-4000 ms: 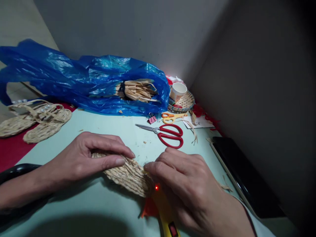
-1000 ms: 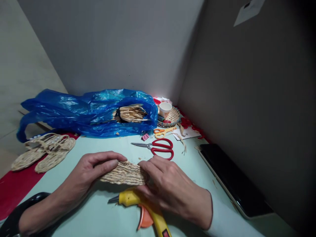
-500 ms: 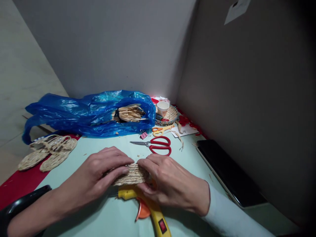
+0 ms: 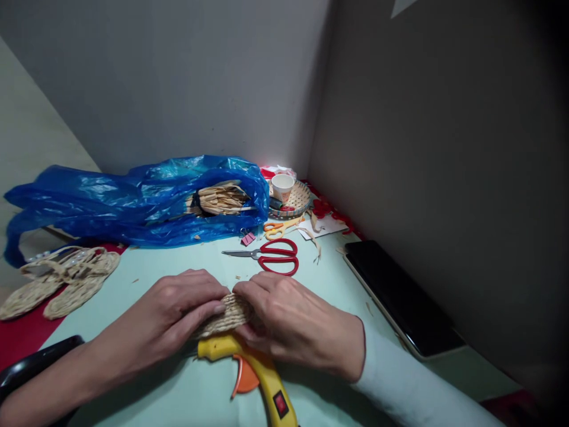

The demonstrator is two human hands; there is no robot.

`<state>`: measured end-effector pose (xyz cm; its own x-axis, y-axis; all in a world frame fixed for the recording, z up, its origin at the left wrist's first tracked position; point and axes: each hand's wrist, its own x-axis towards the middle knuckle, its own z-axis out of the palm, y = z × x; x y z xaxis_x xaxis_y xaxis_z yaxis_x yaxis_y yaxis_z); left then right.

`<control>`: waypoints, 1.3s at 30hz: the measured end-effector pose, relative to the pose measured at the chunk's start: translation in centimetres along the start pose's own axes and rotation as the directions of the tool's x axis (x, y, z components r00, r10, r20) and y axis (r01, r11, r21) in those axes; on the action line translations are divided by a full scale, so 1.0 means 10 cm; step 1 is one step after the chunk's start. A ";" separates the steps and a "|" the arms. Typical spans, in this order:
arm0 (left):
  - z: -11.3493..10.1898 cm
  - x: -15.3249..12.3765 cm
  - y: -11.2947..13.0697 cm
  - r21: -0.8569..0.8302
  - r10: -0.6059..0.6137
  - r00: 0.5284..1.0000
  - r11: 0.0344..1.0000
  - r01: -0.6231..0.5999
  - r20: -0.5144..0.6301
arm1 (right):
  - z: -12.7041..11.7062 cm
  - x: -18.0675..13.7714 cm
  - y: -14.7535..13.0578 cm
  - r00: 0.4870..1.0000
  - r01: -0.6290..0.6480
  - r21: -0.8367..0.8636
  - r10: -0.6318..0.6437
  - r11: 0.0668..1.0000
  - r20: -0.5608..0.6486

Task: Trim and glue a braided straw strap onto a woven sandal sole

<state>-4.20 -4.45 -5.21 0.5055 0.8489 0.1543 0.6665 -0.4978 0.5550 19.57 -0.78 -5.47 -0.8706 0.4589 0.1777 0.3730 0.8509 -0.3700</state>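
I have both hands closer together than four seconds ago, covering more of the woven straw piece (image 4: 229, 314). My left hand (image 4: 182, 311) grips its left end between thumb and fingers; my right hand (image 4: 297, 326) grasps the other end, some fingers hidden. The piece sits toward the near edge of the tabletop (image 4: 178, 261), just behind the yellow glue gun (image 4: 264, 373), whose orange trigger now shows more fully. The red-handled scissors (image 4: 256, 254) still lie toward the far edge.
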 end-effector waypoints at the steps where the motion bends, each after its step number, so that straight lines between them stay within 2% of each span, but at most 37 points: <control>1: 0.00 0.00 0.00 -0.005 -0.001 1.000 1.000 0.001 -0.015 | 0.00 0.00 0.00 1.000 0.002 -0.002 -0.002 1.000 0.001; 4: -0.01 0.03 0.03 -0.028 -0.017 1.000 0.999 0.016 -0.023 | 0.00 0.02 0.01 1.000 0.026 -0.003 -0.026 1.000 0.000; 9: -0.08 0.10 0.12 -0.062 -0.057 0.997 0.996 0.059 0.043 | 0.01 0.00 0.02 0.996 0.077 -0.043 -0.079 0.996 -0.036; 14: -0.10 0.15 0.21 -0.062 -0.096 0.995 0.993 0.098 0.038 | 0.00 -0.01 0.01 0.997 0.026 -0.105 -0.033 0.994 -0.071; 19: -0.13 0.19 0.28 -0.149 -0.195 0.981 0.970 0.194 0.009 | 0.00 -0.02 0.02 0.992 0.001 -0.054 -0.008 0.999 -0.128; 24: -0.15 0.20 0.26 -0.253 -0.303 0.952 0.925 0.284 -0.040 | 0.03 -0.03 0.05 0.974 0.010 0.006 -0.009 1.000 -0.224; 29: -0.13 0.20 0.22 -0.305 -0.342 0.939 0.898 0.317 -0.031 | -0.01 -0.04 0.07 0.977 0.002 0.040 0.006 0.999 -0.212; 33: -0.12 0.18 0.16 -0.344 -0.382 0.923 0.873 0.344 -0.048 | -0.04 -0.05 0.13 0.967 0.028 0.106 0.000 0.994 -0.253; 39: -0.13 0.19 0.14 -0.355 -0.418 0.904 0.861 0.363 -0.091 | -0.03 -0.04 0.14 0.938 0.093 0.061 -0.067 0.994 -0.341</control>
<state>-3.05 -3.35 -3.04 0.1285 0.9915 -0.0182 0.5627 -0.0577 0.8247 20.53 0.29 -5.73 -0.7320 0.4605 0.5021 0.2699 0.8727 -0.4068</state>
